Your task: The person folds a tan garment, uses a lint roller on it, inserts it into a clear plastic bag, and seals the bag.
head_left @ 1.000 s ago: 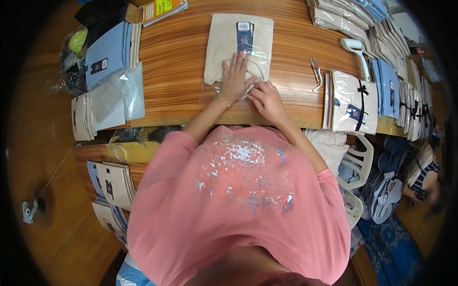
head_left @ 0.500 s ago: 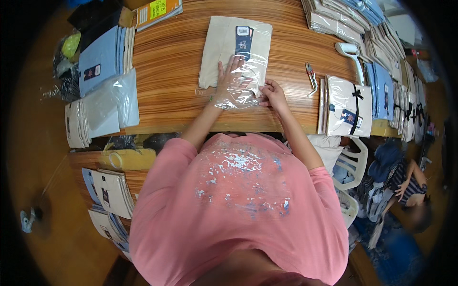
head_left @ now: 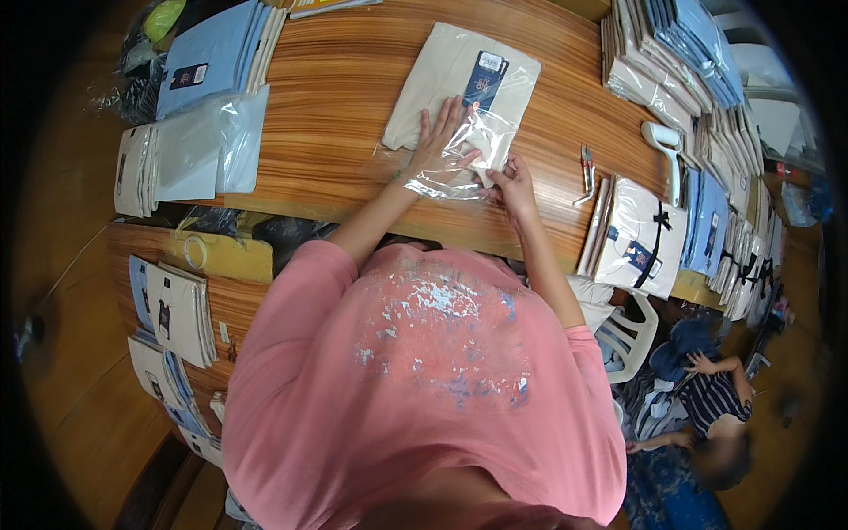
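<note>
Head view, beige garment (head_left: 422, 79): folded flat on the table (head_left: 327, 115), under the left grip (head_left: 433, 155) and ahead-left of the right grip (head_left: 515, 189); its long axis runs away from the wearer, far end leaning right.
Clear bag (head_left: 455, 189): around the garment, loose film on the wearer's side, seemingly over the left wrist.
Left grip: spread flat, grasping nothing, nearer the garment's middle.
Right grip: pinching the bag's near right edge.
Navy tag (head_left: 485, 79): just beyond the left grip.
Pliers (head_left: 586, 172): right of the right grip.
</note>
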A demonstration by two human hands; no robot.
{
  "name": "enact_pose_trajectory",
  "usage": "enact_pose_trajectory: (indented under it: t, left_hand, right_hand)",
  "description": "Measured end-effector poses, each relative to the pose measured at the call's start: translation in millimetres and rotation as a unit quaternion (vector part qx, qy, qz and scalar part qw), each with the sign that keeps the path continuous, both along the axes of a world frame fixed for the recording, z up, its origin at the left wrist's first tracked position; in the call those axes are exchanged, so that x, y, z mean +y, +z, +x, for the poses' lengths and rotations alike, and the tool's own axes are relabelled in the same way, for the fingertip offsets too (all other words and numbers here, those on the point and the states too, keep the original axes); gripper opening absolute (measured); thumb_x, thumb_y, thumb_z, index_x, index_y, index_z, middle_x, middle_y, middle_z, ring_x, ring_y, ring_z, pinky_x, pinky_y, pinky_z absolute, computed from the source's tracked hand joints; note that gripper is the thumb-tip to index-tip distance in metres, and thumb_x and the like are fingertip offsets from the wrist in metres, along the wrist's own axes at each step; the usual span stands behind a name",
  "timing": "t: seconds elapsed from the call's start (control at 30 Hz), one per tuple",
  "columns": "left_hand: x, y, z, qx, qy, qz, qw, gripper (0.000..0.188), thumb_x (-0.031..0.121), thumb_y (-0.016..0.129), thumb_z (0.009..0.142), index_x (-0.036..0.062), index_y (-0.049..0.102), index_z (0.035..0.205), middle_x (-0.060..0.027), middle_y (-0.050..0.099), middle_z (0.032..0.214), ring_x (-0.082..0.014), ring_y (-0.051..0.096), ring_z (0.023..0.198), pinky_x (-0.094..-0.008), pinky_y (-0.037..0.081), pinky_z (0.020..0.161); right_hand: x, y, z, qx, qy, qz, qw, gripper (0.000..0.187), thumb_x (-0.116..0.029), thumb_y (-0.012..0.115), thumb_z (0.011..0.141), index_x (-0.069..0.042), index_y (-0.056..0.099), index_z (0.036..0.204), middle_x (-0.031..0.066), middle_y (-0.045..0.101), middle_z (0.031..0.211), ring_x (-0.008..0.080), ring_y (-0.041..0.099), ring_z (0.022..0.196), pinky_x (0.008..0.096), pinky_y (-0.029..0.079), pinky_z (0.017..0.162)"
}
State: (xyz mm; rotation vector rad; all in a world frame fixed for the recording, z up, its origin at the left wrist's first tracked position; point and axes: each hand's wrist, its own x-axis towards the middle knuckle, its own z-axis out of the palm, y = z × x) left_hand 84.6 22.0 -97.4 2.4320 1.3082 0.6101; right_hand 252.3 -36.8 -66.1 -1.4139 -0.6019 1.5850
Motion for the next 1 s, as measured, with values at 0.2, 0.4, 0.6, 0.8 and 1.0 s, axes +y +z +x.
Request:
enact_pose_trajectory:
  t: [0.2,0.4,0.6,0.8,1.0]
  left_hand:
    - [-40.7,-12.1,-25.7,0.039,-0.05,-0.003,0.998,0.076,0.048,0.045,0.088,-0.0004,0.021,0.141,-0.0199,0.012,0.149,-0.0346,0.008,0.139,-0.0583,0.005,0.107]
    - [-53.4,10.9,-34.3,0.064,-0.042,-0.005,0.997,0.062,0.039,0.052,0.085,0.0029,0.037,0.134,-0.0199,0.027,0.142,-0.0339,0.02,0.135,-0.0571,0.01,0.107]
    - [-54.4,12.2,-25.6,0.076,0.014,0.038,0.996,0.045,0.032,0.054,0.083,0.0096,0.054,0.121,-0.0167,0.043,0.123,-0.0324,0.036,0.12,-0.0555,0.023,0.099]
    - [-67.4,23.6,-25.1,0.042,0.0,-0.037,0.998,0.046,0.028,0.06,0.08,0.0093,0.054,0.121,-0.0173,0.044,0.125,-0.0338,0.04,0.115,-0.0509,0.03,0.097]
    - [-93.0,47.1,-69.6,0.094,-0.116,-0.166,0.975,0.063,0.03,0.063,0.078,0.0161,0.039,0.134,-0.0175,0.035,0.136,-0.0365,0.036,0.121,-0.0489,0.03,0.1]
  right_hand:
    - [4.6,-8.5,18.9,0.022,-0.041,-0.018,0.999,0.038,0.004,0.054,0.083,-0.003,0.043,0.119,0.008,0.062,0.096,0.0159,0.062,0.076,0.0264,0.054,0.06]
    - [-11.8,-13.1,22.6,0.056,0.015,0.002,0.998,0.049,0.007,0.053,0.083,-0.005,0.038,0.129,0.0097,0.059,0.101,0.0161,0.06,0.082,0.026,0.054,0.065]
    - [-6.2,-2.0,16.2,0.136,-0.039,-0.035,0.989,0.041,0.006,0.052,0.083,-0.004,0.042,0.122,0.0107,0.057,0.099,0.019,0.06,0.084,0.0295,0.055,0.072]
    - [-4.2,-18.6,19.9,0.18,-0.011,-0.061,0.982,0.03,0.004,0.053,0.085,-0.001,0.045,0.113,0.0108,0.057,0.1,0.02,0.06,0.082,0.0306,0.055,0.073]
    - [-4.5,-17.4,10.3,0.228,-0.031,-0.054,0.972,0.031,0.006,0.054,0.083,0.0,0.045,0.112,0.0119,0.058,0.099,0.0194,0.06,0.082,0.029,0.054,0.072]
